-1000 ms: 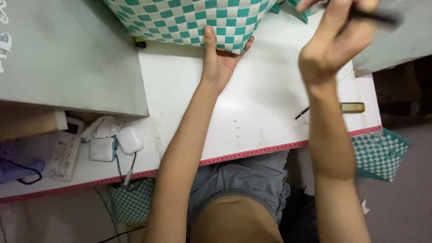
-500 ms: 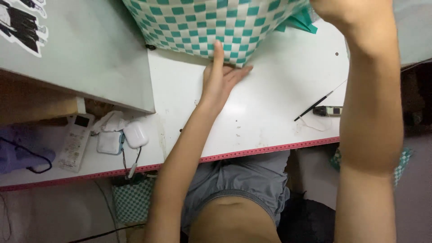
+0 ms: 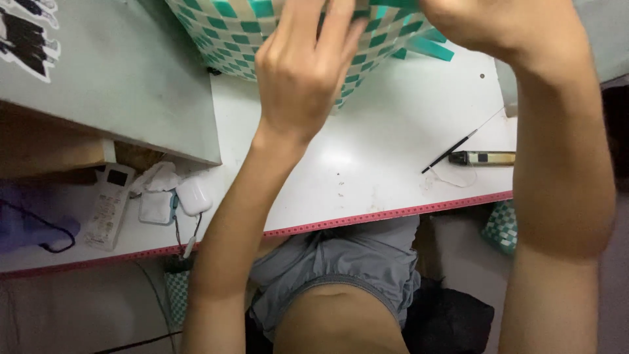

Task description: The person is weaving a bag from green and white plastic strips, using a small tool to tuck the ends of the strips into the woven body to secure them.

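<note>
A woven basket (image 3: 236, 33) of teal and white checks stands at the far side of the white table (image 3: 367, 170). My left hand (image 3: 304, 72) is raised in front of it, fingers bent and touching the weave near the top of the frame. My right hand (image 3: 478, 26) is up at the top edge beside a loose teal strip (image 3: 429, 49); its fingers are cut off by the frame, so its grip is hidden.
A thin black tool (image 3: 452, 149) and a small dark lighter-like object (image 3: 481, 157) lie at the table's right. At left sit a white remote (image 3: 108, 206), a white earbud case (image 3: 194, 195), a charger and a grey lid-like panel (image 3: 111, 85). A red strip edges the table.
My left hand lifted off the table, where it lay flat against the basket, and now reaches up onto the weave. My right arm has shifted left and stays raised.
</note>
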